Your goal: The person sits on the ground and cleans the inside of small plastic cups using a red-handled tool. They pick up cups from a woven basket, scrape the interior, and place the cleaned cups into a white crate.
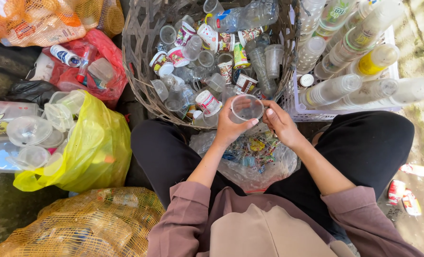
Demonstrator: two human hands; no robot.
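A clear plastic cup (246, 107) is held over my lap, its mouth facing up. My left hand (230, 127) grips its left side with the thumb along the rim. My right hand (279, 123) touches the cup's right rim with its fingertips. Just beyond the cup stands a woven basket (140, 76) full of used plastic cups and bottles. A clear bag of colourful wrappers (250, 157) lies between my knees, below the hands.
A white crate (312, 114) of stacked clear cups stands at right. At left are a yellow bag (97, 147) with clear lids, a red bag (102, 57), and orange mesh sacks (83, 223). Crushed cups (404, 192) lie on the ground at right.
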